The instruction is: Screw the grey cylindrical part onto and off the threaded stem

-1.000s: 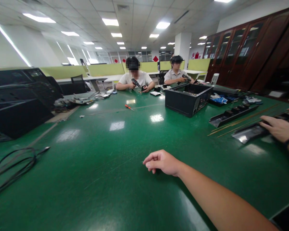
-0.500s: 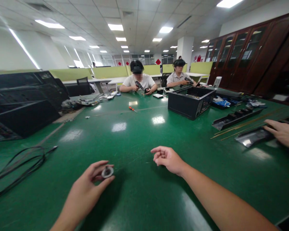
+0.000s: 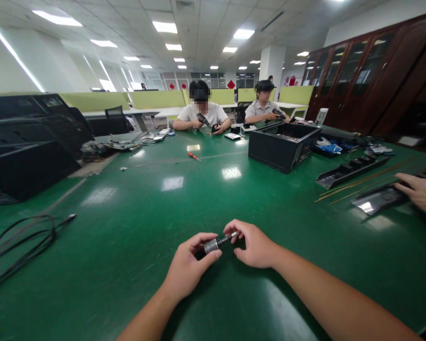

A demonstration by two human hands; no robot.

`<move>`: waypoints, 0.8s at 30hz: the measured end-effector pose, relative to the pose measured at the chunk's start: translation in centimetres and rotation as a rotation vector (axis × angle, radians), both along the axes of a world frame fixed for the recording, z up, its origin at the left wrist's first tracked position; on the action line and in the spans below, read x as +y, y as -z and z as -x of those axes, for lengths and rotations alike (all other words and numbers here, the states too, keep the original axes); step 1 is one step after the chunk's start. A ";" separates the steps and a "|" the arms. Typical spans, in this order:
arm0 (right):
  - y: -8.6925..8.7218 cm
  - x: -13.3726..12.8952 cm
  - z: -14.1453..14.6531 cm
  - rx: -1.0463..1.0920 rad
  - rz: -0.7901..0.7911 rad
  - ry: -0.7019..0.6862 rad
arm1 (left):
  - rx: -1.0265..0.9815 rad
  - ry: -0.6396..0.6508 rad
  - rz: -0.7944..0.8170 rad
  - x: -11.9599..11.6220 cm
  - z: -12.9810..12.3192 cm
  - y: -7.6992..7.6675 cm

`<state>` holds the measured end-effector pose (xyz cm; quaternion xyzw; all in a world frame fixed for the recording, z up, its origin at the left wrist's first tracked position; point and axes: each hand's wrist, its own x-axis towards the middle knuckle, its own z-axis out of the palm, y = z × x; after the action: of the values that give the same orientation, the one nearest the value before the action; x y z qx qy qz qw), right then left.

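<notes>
My left hand (image 3: 191, 263) is closed on a small grey cylinder with a thin shaft (image 3: 213, 245), gripped between thumb and fingers just above the green table. The shaft points right and slightly up. Its bright tip reaches the fingers of my right hand (image 3: 252, 242); whether they touch it I cannot tell. The right hand is curled with its thumb apart from the fingers, and no grip on the shaft shows.
The green table (image 3: 135, 246) carries black cables (image 3: 39, 232) at left and a red screwdriver (image 3: 193, 156) farther back. A black computer case (image 3: 280, 147) stands back right. Another person's hand (image 3: 421, 192) rests on a metal piece (image 3: 372, 201) at right. Two people sit opposite with power drills.
My left hand has moved right with the cylinder and turned it, so its shaft now shows pointing toward my right hand. The right hand has shifted little; its thumb is now lower.
</notes>
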<state>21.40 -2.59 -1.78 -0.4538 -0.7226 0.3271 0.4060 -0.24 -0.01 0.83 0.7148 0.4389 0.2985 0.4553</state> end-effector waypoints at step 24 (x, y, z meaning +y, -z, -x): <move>-0.8 -0.7 0.9 -0.096 -0.090 0.072 | 0.059 0.017 -0.061 -0.2 -0.6 0.2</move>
<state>20.53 -3.28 -1.01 -0.4761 -0.7385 0.2571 0.4024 0.40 -0.18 0.67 0.7406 0.4367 0.2869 0.4225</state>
